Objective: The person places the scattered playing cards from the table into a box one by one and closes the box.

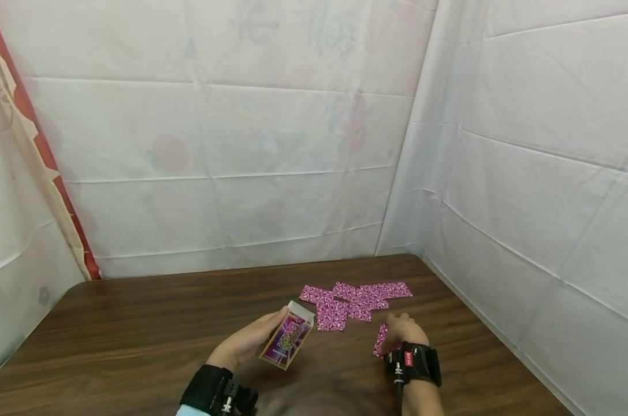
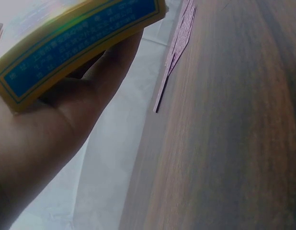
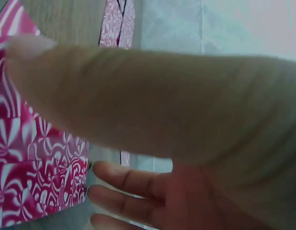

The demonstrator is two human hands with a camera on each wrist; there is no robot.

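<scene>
My left hand grips a card box, purple with gold edges, tilted above the table. Its white end faces away from me. The left wrist view shows a blue and gold printed end of the box. Low over the table at the right, my right hand holds pink-and-white patterned playing cards; how many cannot be told. Its thumb lies across their face, with fingertips at their edge. More pink cards lie overlapping on the table beyond both hands.
The dark wood-grain table spreads out to the left of the box. White cloth hangs behind the table, and another white sheet runs along its right edge. A red-and-cream strip edges the cloth at the left.
</scene>
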